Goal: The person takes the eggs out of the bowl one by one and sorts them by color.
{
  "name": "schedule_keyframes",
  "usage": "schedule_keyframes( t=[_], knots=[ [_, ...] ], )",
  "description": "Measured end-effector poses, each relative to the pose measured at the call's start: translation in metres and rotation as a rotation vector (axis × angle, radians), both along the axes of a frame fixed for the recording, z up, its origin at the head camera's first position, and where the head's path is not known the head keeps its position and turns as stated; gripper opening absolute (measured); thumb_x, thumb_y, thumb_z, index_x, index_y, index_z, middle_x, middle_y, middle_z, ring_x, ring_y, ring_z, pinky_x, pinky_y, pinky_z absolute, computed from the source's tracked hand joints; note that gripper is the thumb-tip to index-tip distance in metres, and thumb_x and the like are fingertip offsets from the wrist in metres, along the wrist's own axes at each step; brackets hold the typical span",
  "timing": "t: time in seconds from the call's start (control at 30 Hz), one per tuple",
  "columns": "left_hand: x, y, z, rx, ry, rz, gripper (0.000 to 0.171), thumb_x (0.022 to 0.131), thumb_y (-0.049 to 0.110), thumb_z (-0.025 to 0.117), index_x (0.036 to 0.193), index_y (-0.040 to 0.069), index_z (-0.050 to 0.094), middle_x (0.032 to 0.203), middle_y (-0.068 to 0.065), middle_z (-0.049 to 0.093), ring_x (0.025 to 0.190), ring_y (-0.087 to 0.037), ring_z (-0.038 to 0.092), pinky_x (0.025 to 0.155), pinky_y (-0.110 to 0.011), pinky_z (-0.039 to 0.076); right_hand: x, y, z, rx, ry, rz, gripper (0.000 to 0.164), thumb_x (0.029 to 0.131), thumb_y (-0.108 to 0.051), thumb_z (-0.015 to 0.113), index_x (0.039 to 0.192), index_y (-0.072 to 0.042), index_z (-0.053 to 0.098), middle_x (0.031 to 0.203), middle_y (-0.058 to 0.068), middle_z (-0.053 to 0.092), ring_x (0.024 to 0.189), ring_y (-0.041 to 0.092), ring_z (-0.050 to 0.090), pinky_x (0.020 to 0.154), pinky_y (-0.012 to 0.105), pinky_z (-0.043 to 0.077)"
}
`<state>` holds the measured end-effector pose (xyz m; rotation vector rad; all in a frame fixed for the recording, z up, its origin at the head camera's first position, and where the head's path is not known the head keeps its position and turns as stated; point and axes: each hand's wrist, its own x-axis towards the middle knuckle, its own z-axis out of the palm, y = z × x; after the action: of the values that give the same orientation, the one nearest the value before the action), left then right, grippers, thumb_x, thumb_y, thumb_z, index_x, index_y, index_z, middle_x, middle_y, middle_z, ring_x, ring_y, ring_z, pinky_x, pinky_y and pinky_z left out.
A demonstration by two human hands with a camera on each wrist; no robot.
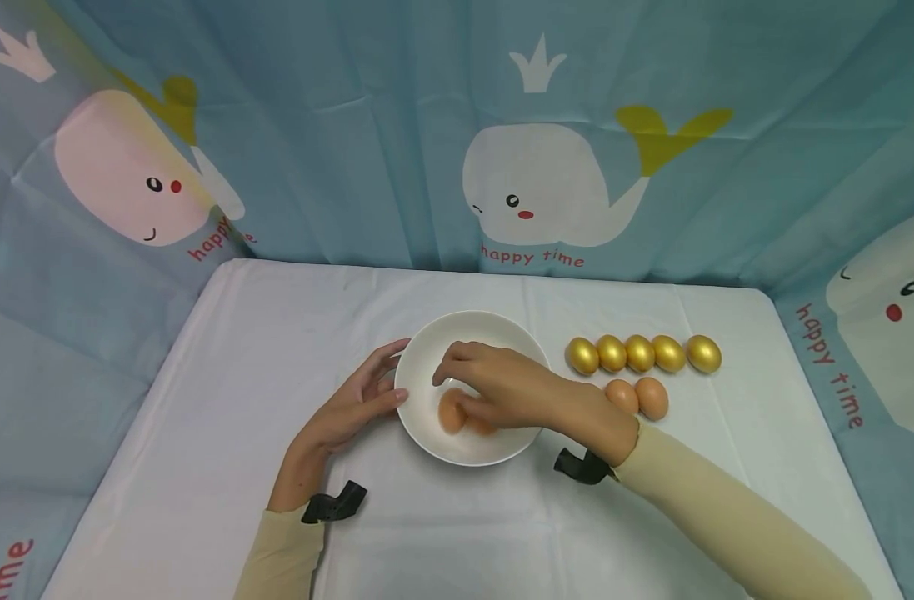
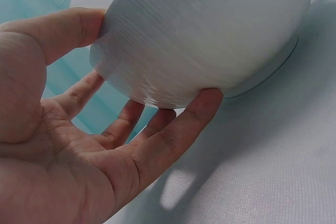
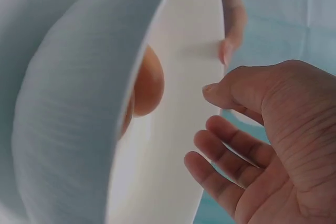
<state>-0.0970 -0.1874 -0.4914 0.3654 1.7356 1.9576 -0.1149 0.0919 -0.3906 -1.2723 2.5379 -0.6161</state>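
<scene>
A white bowl [image 1: 425, 354] sits on the table with brown eggs [image 1: 450, 414] in it, two of them showing. My left hand [image 1: 355, 404] holds the bowl's left side, its thumb at the rim and its fingertips against the outer wall [image 2: 210, 30]. Over the inside of the bowl is my right hand [image 1: 497, 379], with nothing between its loosely bent fingers. In the right wrist view its thumb and fingertips stand apart from the egg [image 3: 150, 85] nearest them. From above, that hand partly covers the eggs.
Right of the bowl, several gold eggs [image 1: 640, 353] lie in a row along the white tablecloth [image 1: 292, 317]. Two brown eggs [image 1: 652, 398] lie in front of them, one partly behind the right wrist. A blue whale-print curtain [image 1: 397, 167] hangs around the table.
</scene>
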Motion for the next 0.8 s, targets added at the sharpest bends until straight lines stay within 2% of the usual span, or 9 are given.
schedule_keyframes(
  t=[0.2, 0.47, 0.67, 0.8],
  knots=[
    [0.0, 0.0, 0.0, 0.01, 0.007, -0.015, 0.076, 0.104, 0.006, 0.063, 0.167, 0.024, 0.024, 0.164, -0.015, 0.034, 0.132, -0.019, 0.063, 0.093, -0.036, 0.062, -0.004, -0.01, 0.0, 0.046, 0.007, 0.071, 0.027, 0.098, -0.007, 0.067, 0.124, -0.014, 0.071, 0.124, 0.002, 0.067, 0.108, 0.018, 0.065, 0.097, 0.034, 0.055],
    [0.0, -0.001, -0.001, 0.006, 0.008, -0.018, 0.075, 0.105, 0.006, 0.063, 0.167, 0.024, 0.024, 0.164, -0.015, 0.034, 0.132, -0.017, 0.062, 0.093, -0.037, 0.062, -0.006, -0.02, -0.004, 0.225, -0.046, 0.115, 0.033, 0.098, -0.01, 0.068, 0.13, -0.019, 0.071, 0.128, -0.001, 0.066, 0.114, 0.018, 0.063, 0.101, 0.037, 0.055],
    [0.0, 0.0, 0.0, -0.001, 0.012, -0.012, 0.076, 0.104, 0.006, 0.064, 0.167, 0.024, 0.025, 0.164, -0.015, 0.033, 0.133, -0.017, 0.062, 0.094, -0.037, 0.062, -0.007, -0.023, -0.01, 0.268, -0.009, 0.151, 0.037, 0.092, -0.001, 0.071, 0.121, -0.023, 0.075, 0.118, -0.002, 0.067, 0.109, 0.018, 0.064, 0.095, 0.034, 0.055],
    [0.0, 0.0, -0.001, 0.002, 0.014, -0.014, 0.076, 0.104, 0.006, 0.064, 0.167, 0.023, 0.024, 0.164, -0.016, 0.034, 0.132, -0.017, 0.063, 0.094, -0.036, 0.062, -0.007, -0.025, -0.012, 0.293, 0.034, 0.173, 0.033, 0.092, -0.001, 0.072, 0.116, -0.023, 0.074, 0.113, -0.001, 0.066, 0.104, 0.019, 0.062, 0.089, 0.032, 0.055]
  ],
)
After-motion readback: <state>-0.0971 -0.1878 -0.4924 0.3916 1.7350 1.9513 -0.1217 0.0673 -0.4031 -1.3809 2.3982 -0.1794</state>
